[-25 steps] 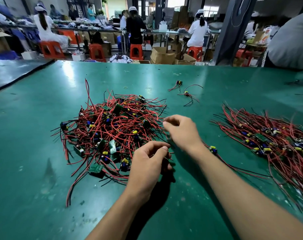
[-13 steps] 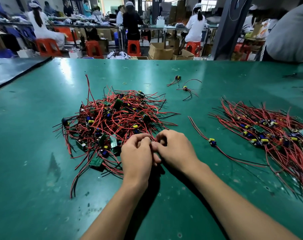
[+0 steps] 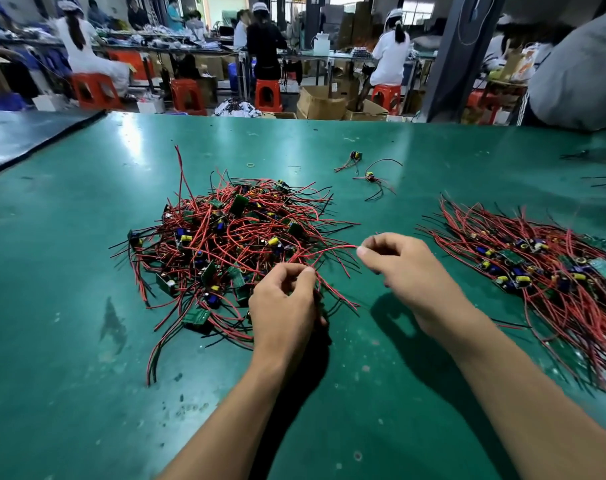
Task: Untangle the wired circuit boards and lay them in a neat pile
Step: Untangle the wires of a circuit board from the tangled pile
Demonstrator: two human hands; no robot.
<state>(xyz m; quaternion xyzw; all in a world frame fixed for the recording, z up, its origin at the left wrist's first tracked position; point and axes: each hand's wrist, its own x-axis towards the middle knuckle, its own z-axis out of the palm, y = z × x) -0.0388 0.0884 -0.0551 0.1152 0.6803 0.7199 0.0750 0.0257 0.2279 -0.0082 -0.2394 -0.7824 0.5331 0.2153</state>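
The only containers are open cardboard boxes (image 3: 320,103) on the floor beyond the far edge of the surface (image 3: 69,271). What they hold I cannot tell.

The boards lie in two lots on the green surface. In front of me, a little to the left, is the tangled heap (image 3: 225,244): small green boards with blue and yellow parts, knotted through with red and black wires that stick out every way. Well apart to the right is the tidier pile (image 3: 537,268), its wires running roughly one way with the boards along its middle. Two stray boards (image 3: 370,176) lie alone farther back, between the two lots.

My left grip (image 3: 284,306) is clenched on wires at the near edge of the heap, thumb pressed against forefinger. My right grip (image 3: 398,268), near it, pinches the end of a red wire (image 3: 332,249) that arcs back to the left grip.
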